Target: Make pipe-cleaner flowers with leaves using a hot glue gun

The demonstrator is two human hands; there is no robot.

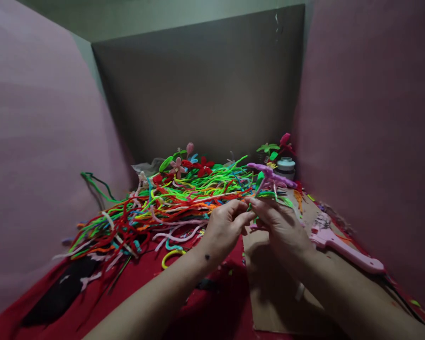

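Purple fuzzy flower (279, 178), apparently made of pipe cleaners, stands just beyond the fingertips of the right hand (286, 229), on the right side of the work area, with a yellow centre on top. The left hand (225, 225) and the right hand meet below it, fingers bent, both pinching a thin green strand (249, 208) between thumb and fingertips (whether that strand joins the flower cannot be told, since the fingers hide part of it).

To the left and beyond the hands spreads a tangled heap of pipe cleaners (198, 191), green, red, orange, white and pink. At its far edge sit a pink flower (177, 166), a red flower (204, 166) and a pink bud (190, 149). A white-lidded jar (286, 164) stands at the far right, with a magenta bud (285, 139) above it.

Under the right forearm lies a cardboard sheet (269, 307) on a red cloth (219, 316); a pink long-handled tool (350, 250) rests to the right. A yellow loop (164, 260) shows just left of the left wrist, and a flat black piece (60, 295) lies near left.
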